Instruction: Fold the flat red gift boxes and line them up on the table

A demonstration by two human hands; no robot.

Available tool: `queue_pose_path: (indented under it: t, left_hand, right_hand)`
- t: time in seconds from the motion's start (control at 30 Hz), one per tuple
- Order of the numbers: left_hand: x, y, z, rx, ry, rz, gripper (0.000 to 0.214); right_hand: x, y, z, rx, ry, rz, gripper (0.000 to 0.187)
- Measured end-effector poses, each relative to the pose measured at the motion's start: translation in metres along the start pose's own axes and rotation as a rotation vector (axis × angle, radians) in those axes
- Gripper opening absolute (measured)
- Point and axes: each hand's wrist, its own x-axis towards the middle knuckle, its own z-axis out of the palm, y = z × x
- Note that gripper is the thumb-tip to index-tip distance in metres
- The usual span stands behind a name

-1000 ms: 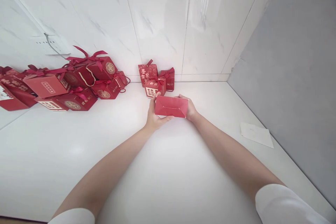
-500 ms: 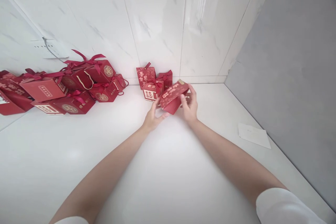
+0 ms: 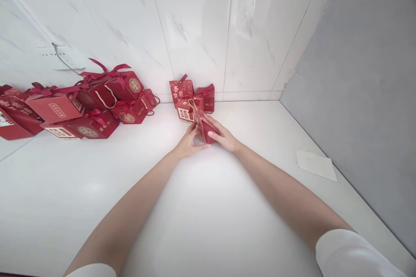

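Note:
Both of my hands hold a small red gift box point(image 3: 203, 124) with gold print over the white counter point(image 3: 201, 207). My left hand point(image 3: 187, 142) grips its near left side with curled fingers. My right hand point(image 3: 224, 138) is pressed against its right face, fingers together. The box stands tilted, its narrow edge turned towards me, a thin handle or flap at its top. Right behind it sit three small red boxes point(image 3: 186, 97) against the tiled wall.
A heap of red gift boxes with ribbons point(image 3: 94, 101) lies at the back left, more at the far left edge point(image 3: 14, 114). A white paper sheet point(image 3: 316, 165) lies at the right by the grey wall point(image 3: 364, 73). A wall socket with a cable point(image 3: 66, 57) is upper left.
The box was held flat with its underside towards me, then tipped up showing its printed face; now it stands edge-on between my hands, slightly further left.

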Motion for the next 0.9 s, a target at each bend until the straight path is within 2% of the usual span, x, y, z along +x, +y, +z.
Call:
queue_pose_path:
  t: [0.1, 0.2, 0.27, 0.33, 0.43, 0.5, 0.57, 0.6, 0.67, 0.77, 0.83, 0.9]
  left_hand:
    - [-0.002, 0.003, -0.002, -0.021, 0.094, 0.042, 0.079]
    - [-0.003, 0.005, -0.005, -0.192, 0.186, 0.13, 0.076]
    - [-0.002, 0.007, -0.004, -0.379, 0.201, 0.152, 0.071]
    - [-0.002, 0.01, 0.0, -0.509, 0.165, 0.148, 0.072]
    - [-0.001, 0.015, 0.008, -0.505, 0.113, 0.093, 0.07]
    - [0.0, 0.018, 0.012, -0.437, 0.121, 0.025, 0.065]
    - [0.0, 0.02, 0.014, -0.359, 0.175, -0.044, 0.061]
    - [0.0, 0.021, 0.014, -0.324, 0.21, -0.067, 0.059]
    - [-0.001, 0.02, 0.013, -0.266, 0.26, -0.086, 0.059]
    - [-0.002, 0.017, 0.01, -0.232, 0.276, -0.094, 0.059]
    - [-0.002, 0.015, 0.007, -0.278, 0.265, -0.106, 0.056]
    - [-0.001, 0.012, 0.005, -0.345, 0.239, -0.11, 0.053]
  right_hand:
    - [-0.003, -0.006, 0.008, 0.0, 0.054, -0.024, 0.055]
    - [-0.003, -0.007, 0.018, 0.092, 0.155, -0.019, 0.059]
    - [-0.001, -0.003, 0.02, 0.242, 0.192, 0.055, 0.066]
    - [0.001, 0.002, 0.017, 0.418, 0.161, 0.187, 0.072]
    - [0.004, 0.009, 0.009, 0.573, 0.067, 0.342, 0.074]
    - [0.003, 0.012, 0.006, 0.59, 0.1, 0.343, 0.079]
    - [0.002, 0.013, 0.004, 0.588, 0.146, 0.305, 0.093]
    - [0.002, 0.013, 0.003, 0.588, 0.131, 0.287, 0.1]
    - [0.002, 0.013, 0.0, 0.589, 0.014, 0.27, 0.11]
    - [0.001, 0.01, -0.005, 0.559, -0.174, 0.266, 0.113]
    - [0.001, 0.007, -0.006, 0.528, -0.202, 0.265, 0.113]
    - [0.001, 0.006, -0.004, 0.509, -0.165, 0.285, 0.114]
